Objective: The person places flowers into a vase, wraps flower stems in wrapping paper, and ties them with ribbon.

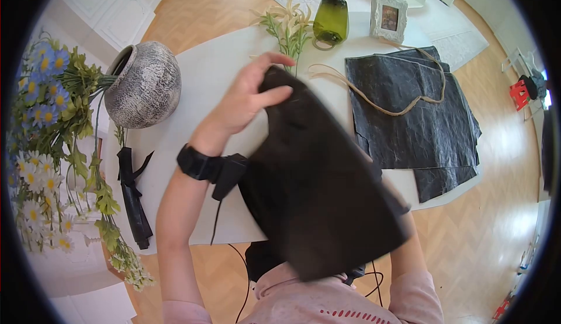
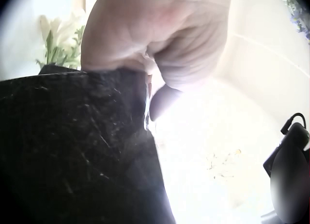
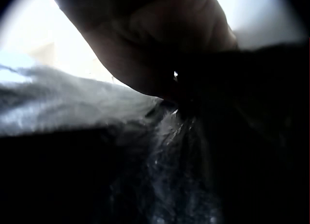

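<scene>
A crinkled black paper sheet (image 1: 327, 189) hangs between both hands over the table's near side, slightly blurred in the head view. My left hand (image 1: 236, 102) pinches its upper corner, thumb on the near face. In the left wrist view the paper's straight edge runs down from the left hand (image 2: 155, 35). My right hand is hidden behind the sheet in the head view. The right wrist view, which is dark, shows the right hand (image 3: 160, 40) gripping the paper, with creases gathering below the fingers. More black paper sheets (image 1: 403, 125) lie at the right, a tan cord (image 1: 403, 112) looped on top.
On the left, a speckled round vase (image 1: 146, 84) lies tipped with blue and white flowers (image 1: 52, 96). Near it is a narrow black wrapped bundle (image 1: 134, 207). Pale lilies (image 1: 286, 28), a green bottle (image 1: 331, 23) and a white photo frame (image 1: 388, 19) are at the far side.
</scene>
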The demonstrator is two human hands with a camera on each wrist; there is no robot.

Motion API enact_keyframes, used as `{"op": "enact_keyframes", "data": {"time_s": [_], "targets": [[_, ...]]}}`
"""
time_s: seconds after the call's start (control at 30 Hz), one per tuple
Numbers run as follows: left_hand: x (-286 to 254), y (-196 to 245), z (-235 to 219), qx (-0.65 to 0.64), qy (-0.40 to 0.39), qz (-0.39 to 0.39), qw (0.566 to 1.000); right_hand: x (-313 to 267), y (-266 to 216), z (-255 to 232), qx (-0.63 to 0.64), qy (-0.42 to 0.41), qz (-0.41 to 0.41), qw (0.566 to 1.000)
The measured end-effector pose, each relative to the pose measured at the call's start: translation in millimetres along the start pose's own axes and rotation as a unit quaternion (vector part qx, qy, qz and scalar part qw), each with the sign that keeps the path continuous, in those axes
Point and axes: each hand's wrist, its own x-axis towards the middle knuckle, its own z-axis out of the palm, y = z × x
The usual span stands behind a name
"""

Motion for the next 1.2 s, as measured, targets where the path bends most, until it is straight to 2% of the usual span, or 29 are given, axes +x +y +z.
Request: {"op": "enact_keyframes", "data": {"time_s": [0.1,0.13,0.2,0.23,0.37,0.4,0.43,0.47,0.5,0.57,0.6,0.67,0.7,0.73,0.77,0.8,0.83,0.9,0.97,1.03,1.07,1.1,1.13,1.17,1.2], "targets": [[8,1,16,-0.214,-0.085,-0.056,0.971,-5,-4,2,0.005,0.006,-0.048,0.999],[6,0,14,-0.214,-0.084,-0.054,0.972,-7,-4,3,0.009,0.009,-0.063,0.998],[-2,-3,6,-0.224,-0.07,0.009,0.972,-13,-3,5,0.02,0.017,-0.092,0.995],[-7,-3,3,-0.223,-0.071,0.008,0.972,-16,-3,5,0.026,0.023,-0.107,0.994],[-45,-8,-10,-0.235,0.019,-0.032,0.971,-21,-2,2,0.05,0.051,-0.169,0.983],[-59,-8,-12,-0.247,0.039,-0.039,0.968,10,22,-7,-0.014,-0.021,-0.034,0.999],[-78,-18,-25,-0.241,0.047,-0.085,0.966,3,7,-5,-0.022,-0.008,0.008,1.0],[-94,-28,-38,-0.235,0.055,-0.133,0.961,4,10,-3,0.012,-0.004,0.014,1.0],[-103,-26,-45,-0.235,0.052,-0.136,0.961,4,12,-1,0.045,0.001,0.02,0.999],[-112,-19,-50,-0.081,-0.039,-0.166,0.982,1,7,0,0.022,0.011,0.022,0.999],[-112,-14,-49,-0.081,-0.039,-0.166,0.982,0,3,0,-0.003,0.018,0.023,1.0],[-111,-4,-43,-0.075,0.07,-0.148,0.984,-2,0,1,-0.035,0.023,0.031,0.999],[-109,-3,-40,-0.076,0.072,-0.145,0.984,-2,-1,0,-0.069,0.028,0.039,0.996],[-103,-3,-34,-0.226,0.053,-0.089,0.969,-1,2,0,-0.072,0.025,0.037,0.996],[-95,-3,-26,-0.369,0.03,-0.027,0.929,2,7,-3,-0.082,0.015,0.014,0.996],[-83,-3,-13,-0.445,-0.108,0.054,0.887,2,5,-4,-0.091,0.004,-0.008,0.996],[-77,-1,0,-0.445,-0.107,0.058,0.887,-7,3,-6,-0.061,0.007,-0.138,0.989],[-67,6,17,-0.525,-0.179,0.053,0.831,-7,-3,-7,-0.063,0.005,-0.139,0.988],[-65,-1,15,-0.534,-0.208,0.05,0.818,-13,-6,-14,-0.06,0.011,-0.138,0.989],[-68,-7,10,-0.579,-0.014,0.004,0.815,-21,-6,-23,-0.053,0.021,-0.135,0.989],[-63,-13,9,-0.578,-0.016,0.002,0.816,-24,-6,-25,-0.048,0.027,-0.134,0.989],[-55,-17,8,-0.457,0.055,0.042,0.887,-26,-7,-26,-0.044,0.031,-0.132,0.99],[-50,-22,6,-0.325,0.125,0.082,0.934,-24,-9,-26,-0.039,0.035,-0.13,0.99],[-50,-33,-3,-0.324,0.124,0.082,0.934,-18,-14,-24,-0.036,0.038,-0.128,0.99],[-53,-50,-19,-0.157,0.189,0.004,0.969,-8,-20,-22,-0.033,0.04,-0.126,0.991]]}}
